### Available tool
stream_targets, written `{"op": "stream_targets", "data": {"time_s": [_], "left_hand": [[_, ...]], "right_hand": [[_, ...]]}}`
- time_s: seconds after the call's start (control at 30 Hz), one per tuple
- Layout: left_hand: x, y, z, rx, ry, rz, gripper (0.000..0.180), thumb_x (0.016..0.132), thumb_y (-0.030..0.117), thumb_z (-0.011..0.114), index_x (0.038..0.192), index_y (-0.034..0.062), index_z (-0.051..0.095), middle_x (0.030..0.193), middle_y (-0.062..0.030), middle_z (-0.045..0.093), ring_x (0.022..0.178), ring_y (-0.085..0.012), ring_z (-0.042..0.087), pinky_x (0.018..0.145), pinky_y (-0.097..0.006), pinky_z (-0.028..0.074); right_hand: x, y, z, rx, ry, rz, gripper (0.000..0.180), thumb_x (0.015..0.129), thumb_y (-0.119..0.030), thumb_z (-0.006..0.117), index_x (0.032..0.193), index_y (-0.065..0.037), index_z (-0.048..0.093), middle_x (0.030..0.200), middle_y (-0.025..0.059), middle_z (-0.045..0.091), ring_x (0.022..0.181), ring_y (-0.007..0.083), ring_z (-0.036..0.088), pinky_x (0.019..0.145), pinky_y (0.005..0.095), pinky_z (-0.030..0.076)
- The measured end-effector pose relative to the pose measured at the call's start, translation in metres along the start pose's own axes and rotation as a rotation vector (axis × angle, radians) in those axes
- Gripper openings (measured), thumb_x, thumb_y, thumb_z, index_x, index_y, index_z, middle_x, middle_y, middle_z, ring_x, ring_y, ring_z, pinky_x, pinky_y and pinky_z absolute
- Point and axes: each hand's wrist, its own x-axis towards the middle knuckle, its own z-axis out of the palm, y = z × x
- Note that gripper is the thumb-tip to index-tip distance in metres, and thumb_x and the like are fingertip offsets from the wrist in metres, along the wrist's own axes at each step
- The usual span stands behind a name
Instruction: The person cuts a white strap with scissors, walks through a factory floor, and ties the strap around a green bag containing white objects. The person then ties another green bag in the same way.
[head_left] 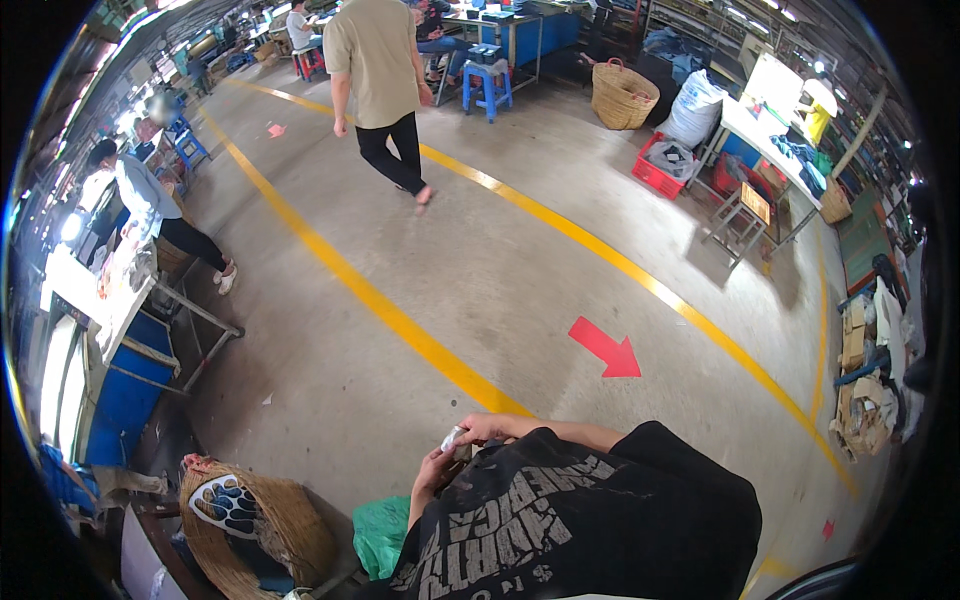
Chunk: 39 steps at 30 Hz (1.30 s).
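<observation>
Close in front of my black shirt (580,510), my two hands come together. Between their fingers is a small whitish, shiny thing (452,438); it is too small for me to tell its kind. My left hand (433,467) is closed on its lower side. From the upper right, my right hand (482,428) grips it with bent fingers, and that forearm runs across my body. Beside my left forearm is a green plastic bag (378,535). The palms and some of the fingers are hidden.
Wicker basket (290,515) holding dark and patterned cloth at lower left; worktable (140,290) with a person (150,195) beyond it. Another person (380,70) walks between yellow floor lines (600,255). Red crate (662,170), stool (745,210) and lit table (770,150) at right.
</observation>
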Motion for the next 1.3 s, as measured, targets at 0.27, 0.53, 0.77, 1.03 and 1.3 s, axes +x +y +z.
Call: {"op": "stream_targets", "data": {"time_s": [0.27, 0.53, 0.77, 1.03, 1.3], "left_hand": [[-0.005, -0.004, 0.002, -0.024, -0.025, -0.007, 0.038, 0.098, 0.025, 0.060, 0.126, 0.0008, 0.055, 0.116, -0.0110, 0.065, 0.104, -0.0241, 0.064, 0.092, -0.038, 0.052], [-0.008, -0.005, 0.008, -0.057, -0.028, 0.018, 0.043, 0.095, 0.028, 0.064, 0.129, 0.0028, 0.055, 0.117, -0.0102, 0.065, 0.106, -0.0234, 0.063, 0.095, -0.039, 0.049], [-0.013, -0.008, 0.001, -0.432, 0.083, 0.021, 0.025, 0.085, 0.024, 0.060, 0.104, 0.0073, 0.063, 0.097, -0.0080, 0.068, 0.092, -0.0251, 0.064, 0.087, -0.043, 0.049], [-0.060, 0.003, -0.056, -0.836, 0.261, 0.338, 0.025, 0.079, 0.023, 0.055, 0.094, 0.0061, 0.066, 0.080, -0.0072, 0.067, 0.081, -0.0243, 0.063, 0.075, -0.038, 0.047], [-0.149, 0.009, -0.164, -1.139, 0.689, 0.712, 0.023, 0.080, 0.029, 0.055, 0.089, 0.0090, 0.061, 0.090, -0.0084, 0.064, 0.087, -0.0303, 0.061, 0.078, -0.044, 0.051]], "right_hand": [[0.005, 0.005, 0.006, 0.142, 0.000, 0.033, 0.024, 0.088, -0.022, 0.073, 0.109, -0.011, 0.069, 0.083, -0.0057, 0.064, 0.067, 0.0049, 0.052, 0.057, 0.0213, 0.039], [-0.005, -0.007, 0.009, 0.203, -0.024, 0.071, 0.027, 0.089, -0.022, 0.071, 0.112, -0.009, 0.067, 0.088, -0.0035, 0.066, 0.069, 0.0072, 0.055, 0.058, 0.0225, 0.042], [-0.006, -0.005, 0.000, 0.457, 0.095, 0.122, 0.024, 0.088, -0.028, 0.064, 0.101, -0.008, 0.065, 0.084, 0.0007, 0.060, 0.070, 0.0112, 0.055, 0.061, 0.0270, 0.044], [-0.015, 0.007, -0.069, 0.869, 0.402, -0.155, 0.019, 0.082, -0.030, 0.062, 0.082, -0.012, 0.058, 0.073, 0.0044, 0.056, 0.070, 0.0190, 0.055, 0.065, 0.0363, 0.046], [-0.083, -0.015, -0.175, 1.221, 0.857, -0.600, 0.017, 0.084, -0.023, 0.054, 0.085, -0.007, 0.059, 0.092, 0.0103, 0.064, 0.085, 0.0259, 0.061, 0.078, 0.0431, 0.051]]}}
